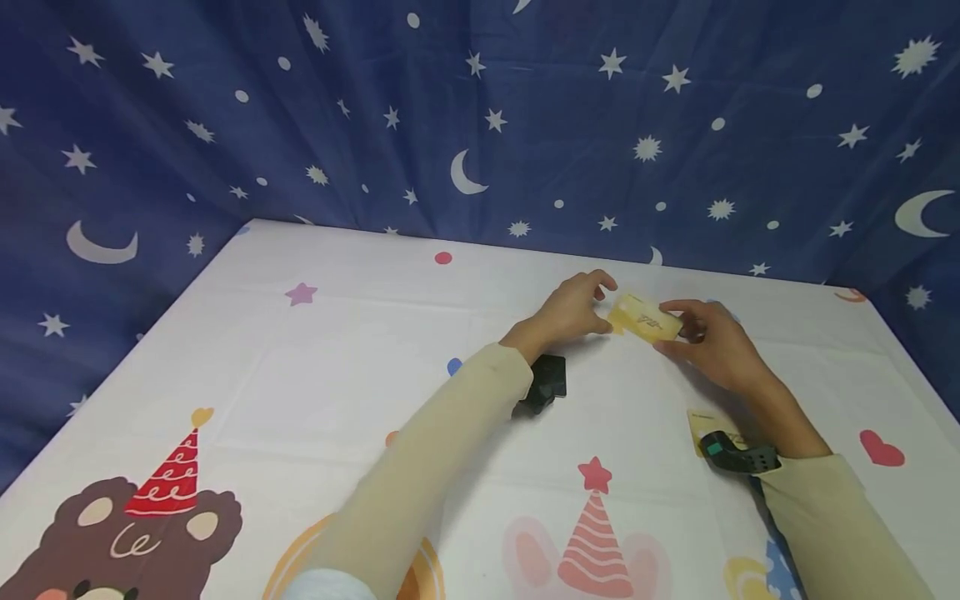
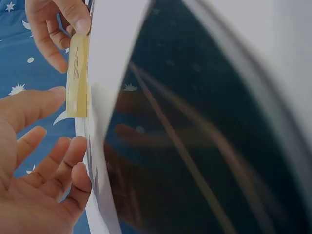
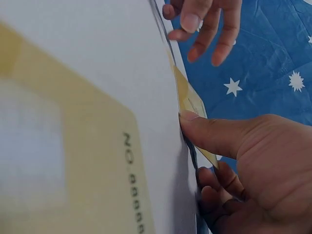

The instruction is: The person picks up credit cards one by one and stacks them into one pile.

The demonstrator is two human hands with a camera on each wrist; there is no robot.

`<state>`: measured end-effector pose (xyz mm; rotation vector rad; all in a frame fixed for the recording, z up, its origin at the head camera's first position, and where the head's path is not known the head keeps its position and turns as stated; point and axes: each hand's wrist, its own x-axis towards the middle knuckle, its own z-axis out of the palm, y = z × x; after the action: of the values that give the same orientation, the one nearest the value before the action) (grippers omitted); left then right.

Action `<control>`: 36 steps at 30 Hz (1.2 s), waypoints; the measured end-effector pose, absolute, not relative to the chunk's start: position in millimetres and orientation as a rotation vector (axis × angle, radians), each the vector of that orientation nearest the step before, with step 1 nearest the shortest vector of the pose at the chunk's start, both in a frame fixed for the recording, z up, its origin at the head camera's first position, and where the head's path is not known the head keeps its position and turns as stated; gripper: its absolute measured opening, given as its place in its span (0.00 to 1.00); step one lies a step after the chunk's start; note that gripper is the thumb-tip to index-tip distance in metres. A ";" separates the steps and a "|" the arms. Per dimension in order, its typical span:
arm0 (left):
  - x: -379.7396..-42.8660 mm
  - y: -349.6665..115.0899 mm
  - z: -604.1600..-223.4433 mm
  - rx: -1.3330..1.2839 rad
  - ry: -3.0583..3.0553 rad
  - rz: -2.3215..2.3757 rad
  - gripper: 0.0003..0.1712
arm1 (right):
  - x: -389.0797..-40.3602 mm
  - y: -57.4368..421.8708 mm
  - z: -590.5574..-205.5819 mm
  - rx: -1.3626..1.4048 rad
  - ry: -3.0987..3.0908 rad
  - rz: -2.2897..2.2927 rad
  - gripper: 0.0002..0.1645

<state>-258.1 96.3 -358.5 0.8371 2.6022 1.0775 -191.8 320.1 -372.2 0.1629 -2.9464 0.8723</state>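
My right hand pinches a pale yellow card with dark lettering between thumb and fingers, holding it tilted near the far side of the table. Facing it, my left hand has its fingers spread and loosely bent, with the thumb tip right at the card's left end. The left wrist view shows that thumb beside the edge of the yellow card. A second yellow card, printed with a number, lies on the table under my right wrist. Below my left wrist is a dark, glossy flat thing.
The table has a white cloth with printed bears, stars and party hats. Behind it hangs a blue curtain with stars and moons. A black wrist camera on my right arm overlaps the second card.
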 end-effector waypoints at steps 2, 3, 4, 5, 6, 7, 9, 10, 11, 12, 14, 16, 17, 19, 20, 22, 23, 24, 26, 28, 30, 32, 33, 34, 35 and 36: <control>-257.8 100.4 -358.5 0.827 2.610 1.067 0.35 | -191.4 320.0 -372.7 0.202 -2.923 0.888 0.35; -257.7 102.0 -358.8 0.822 2.613 1.056 0.35 | -191.0 319.8 -372.8 0.219 -2.912 0.895 0.35; -257.5 103.3 -359.2 0.815 2.612 1.047 0.36 | -190.6 319.6 -373.1 0.233 -2.904 0.902 0.34; -257.2 104.2 -359.8 0.808 2.610 1.042 0.36 | -190.3 319.3 -373.3 0.246 -2.897 0.907 0.34; -256.7 104.9 -360.3 0.796 2.606 1.041 0.36 | -189.8 318.8 -373.4 0.251 -2.893 0.906 0.34; -256.2 105.2 -360.6 0.785 2.594 1.048 0.36 | -189.3 318.2 -373.3 0.253 -2.891 0.904 0.34; -255.3 105.7 -360.9 0.773 2.571 1.075 0.37 | -188.3 317.3 -372.7 0.242 -2.895 0.887 0.34; -254.8 105.8 -360.7 0.768 2.557 1.096 0.37 | -188.0 316.9 -372.3 0.234 -2.898 0.876 0.34; -254.3 105.9 -360.4 0.766 2.543 1.117 0.37 | -187.6 316.6 -371.8 0.229 -2.900 0.866 0.34; -254.0 106.1 -360.3 0.762 2.529 1.138 0.38 | -187.1 316.5 -371.2 0.224 -2.903 0.860 0.34; -253.4 106.5 -360.2 0.759 2.512 1.167 0.38 | -186.3 316.5 -370.3 0.219 -2.908 0.861 0.35; -253.0 107.0 -360.2 0.751 2.501 1.188 0.38 | -185.8 316.7 -369.6 0.224 -2.914 0.874 0.35; -252.7 107.1 -360.3 0.750 2.492 1.203 0.38 | -185.5 316.8 -369.2 0.227 -2.917 0.883 0.35; -252.6 107.8 -360.0 0.760 2.480 1.225 0.39 | -185.3 317.2 -368.7 0.232 -2.922 0.893 0.35; -252.5 108.1 -359.7 0.766 2.475 1.230 0.39 | -185.3 317.4 -368.5 0.235 -2.926 0.894 0.34; -252.6 108.9 -359.2 0.786 2.470 1.233 0.40 | -185.3 317.7 -368.1 0.239 -2.929 0.897 0.34; -252.6 109.4 -358.8 0.795 2.468 1.233 0.40 | -185.3 317.8 -368.1 0.235 -2.933 0.895 0.34; -252.8 109.9 -358.4 0.808 2.473 1.226 0.40 | -185.3 318.0 -368.1 0.231 -2.936 0.896 0.33; -253.0 110.7 -357.7 0.833 2.489 1.208 0.40 | -185.3 318.1 -367.9 0.229 -2.943 0.903 0.34; -253.1 111.1 -356.8 0.862 2.510 1.189 0.39 | -185.4 318.3 -367.6 0.229 -2.953 0.921 0.35; -253.2 111.1 -355.9 0.896 2.533 1.172 0.39 | -185.2 318.5 -366.5 0.231 -2.966 0.938 0.36; -253.2 109.7 -354.8 0.930 2.548 1.168 0.39 | -185.1 318.1 -364.9 0.237 -2.976 0.951 0.38; -253.1 108.8 -354.2 0.945 2.546 1.177 0.39 | -184.8 318.0 -364.0 0.235 -2.980 0.960 0.39; -253.1 107.9 -353.7 0.958 2.535 1.193 0.39 | -184.6 318.0 -363.0 0.237 -2.981 0.969 0.39; -253.1 106.9 -353.3 0.966 2.519 1.217 0.38 | -184.3 317.8 -362.1 0.242 -2.981 0.977 0.40; -253.2 105.7 -353.0 0.971 2.499 1.245 0.38 | -184.3 317.8 -361.4 0.247 -2.978 0.982 0.41</control>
<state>-253.2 105.7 -353.0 0.9708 2.4992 1.2447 -184.3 317.8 -361.4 0.2467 -2.9783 0.9821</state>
